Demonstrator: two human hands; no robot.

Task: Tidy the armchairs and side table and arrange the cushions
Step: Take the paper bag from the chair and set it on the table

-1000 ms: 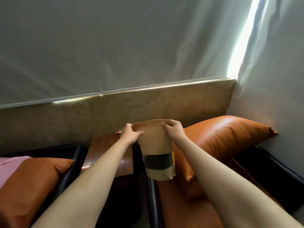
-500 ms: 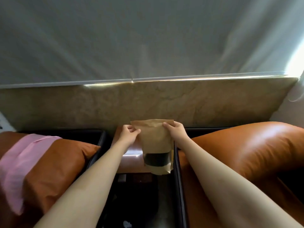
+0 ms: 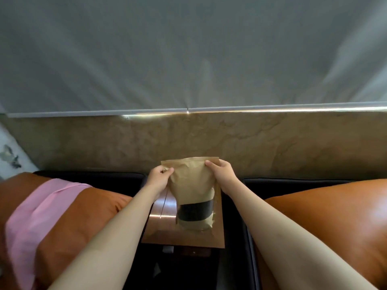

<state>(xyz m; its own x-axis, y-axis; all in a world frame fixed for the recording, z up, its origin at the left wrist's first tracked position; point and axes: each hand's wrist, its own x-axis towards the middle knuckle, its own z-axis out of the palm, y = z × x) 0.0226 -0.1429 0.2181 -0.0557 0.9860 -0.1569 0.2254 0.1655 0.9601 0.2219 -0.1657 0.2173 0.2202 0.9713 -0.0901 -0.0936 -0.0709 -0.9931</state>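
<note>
- Two hands hold one brown paper bag (image 3: 191,185) by its top corners. The left hand (image 3: 159,178) pinches the left corner and the right hand (image 3: 222,174) pinches the right corner. The fingers are curled tight on the paper.
- One bag is all I count. It stands upright in the middle of the frame, over the side table (image 3: 161,233), and has a dark band near its bottom. I cannot tell if the bottom touches the shiny top.
- One side table sits between two dark chairs, the left armchair (image 3: 94,176) and the right armchair (image 3: 293,182).
- Two orange cushions show, the left cushion (image 3: 88,216) at the lower left and the right cushion (image 3: 324,227) at the lower right.
- One pink cloth (image 3: 37,216) lies across the left cushion.
- Only part of the tidy-up looks done, I think. The bag seems about to be stood on the table.
- Some jobs look left to do. The hands must let go of the bag, the pink cloth must come off, and both cushions need setting up nicely.
</note>
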